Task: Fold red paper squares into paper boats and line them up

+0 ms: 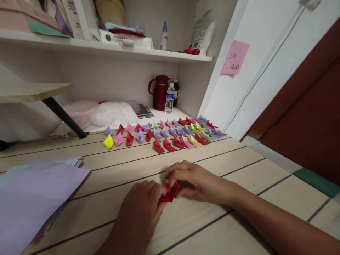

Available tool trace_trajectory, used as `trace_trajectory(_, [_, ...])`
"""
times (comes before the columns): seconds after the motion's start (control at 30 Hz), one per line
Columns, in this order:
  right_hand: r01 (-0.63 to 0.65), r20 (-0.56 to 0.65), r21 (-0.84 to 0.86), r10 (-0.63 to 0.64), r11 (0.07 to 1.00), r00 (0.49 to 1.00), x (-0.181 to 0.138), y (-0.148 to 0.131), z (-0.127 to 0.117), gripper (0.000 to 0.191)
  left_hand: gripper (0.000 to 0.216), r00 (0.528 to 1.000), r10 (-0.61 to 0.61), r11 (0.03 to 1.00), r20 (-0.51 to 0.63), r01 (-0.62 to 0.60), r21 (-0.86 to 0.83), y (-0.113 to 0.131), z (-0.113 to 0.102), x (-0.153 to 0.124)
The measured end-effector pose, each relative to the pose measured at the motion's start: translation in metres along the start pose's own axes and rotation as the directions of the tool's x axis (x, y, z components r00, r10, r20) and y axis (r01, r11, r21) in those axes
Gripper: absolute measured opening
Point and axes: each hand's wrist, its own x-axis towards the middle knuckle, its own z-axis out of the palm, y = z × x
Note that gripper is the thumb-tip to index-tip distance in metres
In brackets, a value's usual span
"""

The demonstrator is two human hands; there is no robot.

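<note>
A small piece of folded red paper lies on the pale wooden floor, pinched between both my hands. My left hand grips its near side with the fingers curled. My right hand presses and pinches its far side, fingers bent together. Beyond them, several finished paper boats in red, pink, purple, yellow and green stand in rows.
A stack of coloured paper sheets, lilac on top, lies at the left. At the back are a low shelf with a dark red jug, a water bottle and a white bag. A table leg slants at the left.
</note>
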Motion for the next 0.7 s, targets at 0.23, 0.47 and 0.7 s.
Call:
trace_trajectory(0.23, [-0.040,-0.024,0.031,0.041,0.999,0.999,0.0002,-0.0019,-0.0025,0.016,0.016,0.998,-0.043,0.999,0.052,0.043,0.006,0.0000,-0.0001,0.0016])
trace_trajectory(0.47, [-0.031,-0.018,0.040,0.032,0.999,0.999,-0.0010,-0.0011,-0.0021,0.008,0.017,0.993,-0.069,0.997,0.097,0.071,-0.019,0.0014,0.0006,0.0001])
trace_trajectory(0.7, [-0.005,-0.020,0.068,0.006,0.998,1.000,-0.0004,-0.0008,-0.0020,0.008,0.022,0.987,-0.094,0.994,0.134,0.100,-0.043,0.0001,-0.0014,0.0012])
